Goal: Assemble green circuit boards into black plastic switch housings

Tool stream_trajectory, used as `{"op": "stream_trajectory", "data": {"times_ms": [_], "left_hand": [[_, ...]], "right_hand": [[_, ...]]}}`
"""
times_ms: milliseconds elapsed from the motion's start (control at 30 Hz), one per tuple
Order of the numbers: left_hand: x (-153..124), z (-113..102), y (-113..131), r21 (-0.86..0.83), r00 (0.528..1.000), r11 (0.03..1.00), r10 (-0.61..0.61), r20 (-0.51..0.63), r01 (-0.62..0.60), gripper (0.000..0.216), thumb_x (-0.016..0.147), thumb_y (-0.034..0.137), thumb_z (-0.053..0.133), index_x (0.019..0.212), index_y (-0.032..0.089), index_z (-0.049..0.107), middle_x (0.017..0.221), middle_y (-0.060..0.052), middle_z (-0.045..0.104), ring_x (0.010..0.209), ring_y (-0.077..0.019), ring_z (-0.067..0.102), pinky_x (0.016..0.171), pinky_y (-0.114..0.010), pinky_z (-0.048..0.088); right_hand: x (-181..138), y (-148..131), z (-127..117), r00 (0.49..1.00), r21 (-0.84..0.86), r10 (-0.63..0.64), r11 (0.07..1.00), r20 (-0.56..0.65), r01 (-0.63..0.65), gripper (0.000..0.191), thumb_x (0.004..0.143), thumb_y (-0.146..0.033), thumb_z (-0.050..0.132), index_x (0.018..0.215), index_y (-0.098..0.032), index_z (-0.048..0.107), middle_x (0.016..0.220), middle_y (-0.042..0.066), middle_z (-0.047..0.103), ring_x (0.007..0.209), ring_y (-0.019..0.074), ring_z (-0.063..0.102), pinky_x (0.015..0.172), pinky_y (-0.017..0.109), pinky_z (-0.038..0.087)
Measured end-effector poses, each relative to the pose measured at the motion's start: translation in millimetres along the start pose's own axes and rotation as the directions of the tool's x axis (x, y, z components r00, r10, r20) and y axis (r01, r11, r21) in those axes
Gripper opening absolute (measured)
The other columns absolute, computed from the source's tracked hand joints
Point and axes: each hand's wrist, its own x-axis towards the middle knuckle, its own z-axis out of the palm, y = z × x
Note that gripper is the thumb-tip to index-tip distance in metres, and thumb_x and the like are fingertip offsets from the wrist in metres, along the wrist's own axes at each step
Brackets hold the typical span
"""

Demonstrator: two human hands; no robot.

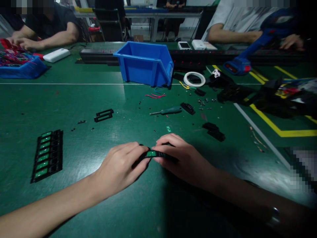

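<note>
Between both hands, just above the green table, is a narrow black plastic piece with a small green circuit board (151, 153) set in it. My left hand (123, 158) pinches its left end between thumb and fingers. Its right end is gripped by my right hand (182, 155), whose fingers cover much of it. Beyond my right hand lies a tiny green board (168, 129). To the left, several similar black pieces with green boards (47, 155) lie side by side in a row. Two thin black frames (103, 115) rest farther back.
A blue bin (146, 64) stands at the back middle. Before it lie a screwdriver (167, 111), a roll of white tape (194, 79), red wires (155, 96), screws (203, 102) and black parts (213, 131). A blue power tool (257, 43) is at right. Co-workers sit across the table.
</note>
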Motion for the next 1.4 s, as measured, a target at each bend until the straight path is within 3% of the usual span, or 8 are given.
{"op": "stream_trajectory", "data": {"times_ms": [1400], "left_hand": [[-0.1, 0.1, -0.6, -0.048, 1.0, 0.999, -0.011, -0.015, 0.01, 0.019, 0.099, 0.027, 0.058, 0.115, 0.018, 0.063, 0.081, 0.0, 0.059, 0.072, -0.0135, 0.055, 0.065, -0.027, 0.041]], "right_hand": [[0.6, 1.6, 0.4, 1.0, -0.006, -0.019, 1.0, -0.01, 0.019, 0.02, 0.094, -0.02, 0.066, 0.113, -0.024, 0.066, 0.114, 0.006, 0.065, 0.104, 0.0229, 0.058, 0.093, 0.04, 0.044]]}}
